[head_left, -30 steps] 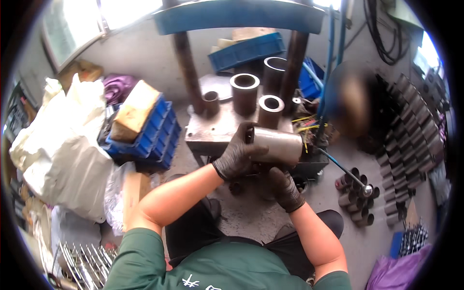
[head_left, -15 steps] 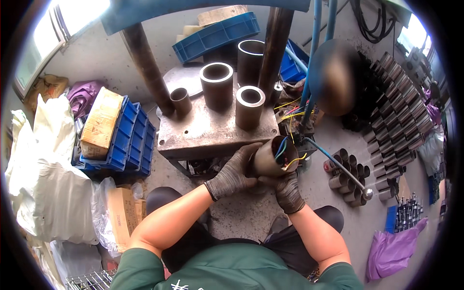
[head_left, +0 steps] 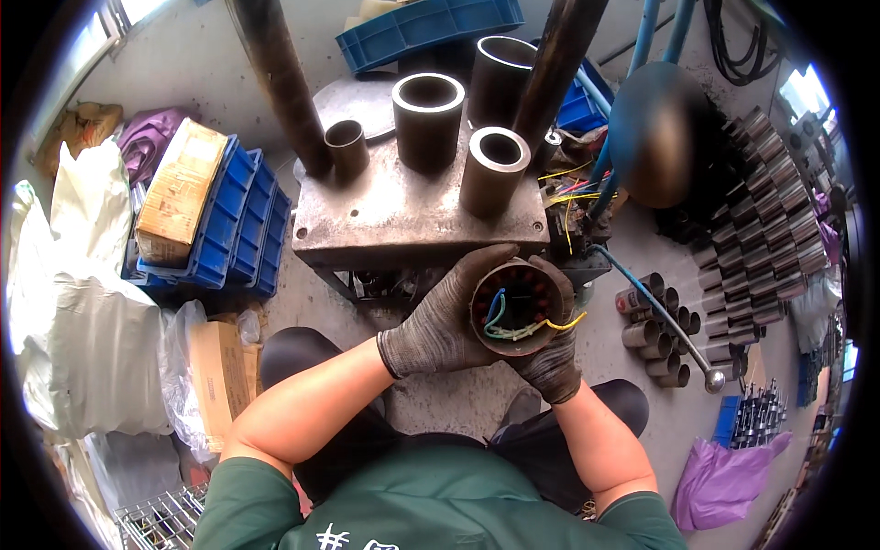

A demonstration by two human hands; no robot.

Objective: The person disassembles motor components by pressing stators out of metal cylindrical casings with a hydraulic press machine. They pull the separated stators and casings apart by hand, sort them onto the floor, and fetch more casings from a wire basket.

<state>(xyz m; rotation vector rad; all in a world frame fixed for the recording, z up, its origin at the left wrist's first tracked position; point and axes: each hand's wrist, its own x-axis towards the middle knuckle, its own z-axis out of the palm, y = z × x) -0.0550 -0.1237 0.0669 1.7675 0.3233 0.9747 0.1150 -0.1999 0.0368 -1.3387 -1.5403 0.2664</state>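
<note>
Between my two gloved hands is a motor stator (head_left: 506, 337), a dark metal cylinder with reddish windings inside and blue, green and yellow wires at its open end. That end faces up toward me. My left hand (head_left: 445, 321) wraps its left side, fingers over the far rim. My right hand (head_left: 553, 362) grips the right side and supports it from below. The stator is held just in front of a steel press table (head_left: 367, 225). On that table stand a tall thick-walled sleeve (head_left: 427, 133), a shorter one (head_left: 493, 179), a wide one (head_left: 500, 92) and a small ring-like tube (head_left: 347, 151).
Two steel columns rise from the table. A lever with a ball end (head_left: 714, 379) slants out to the right. Metal cylinders (head_left: 655, 339) stand on the floor there, with stacked rows beyond. Blue crates (head_left: 225, 220) and a cardboard box (head_left: 220, 376) are at left.
The stator has turned from lying sideways to showing its open end to me. My right hand has come up along its right side. The view has tilted slightly downward.
</note>
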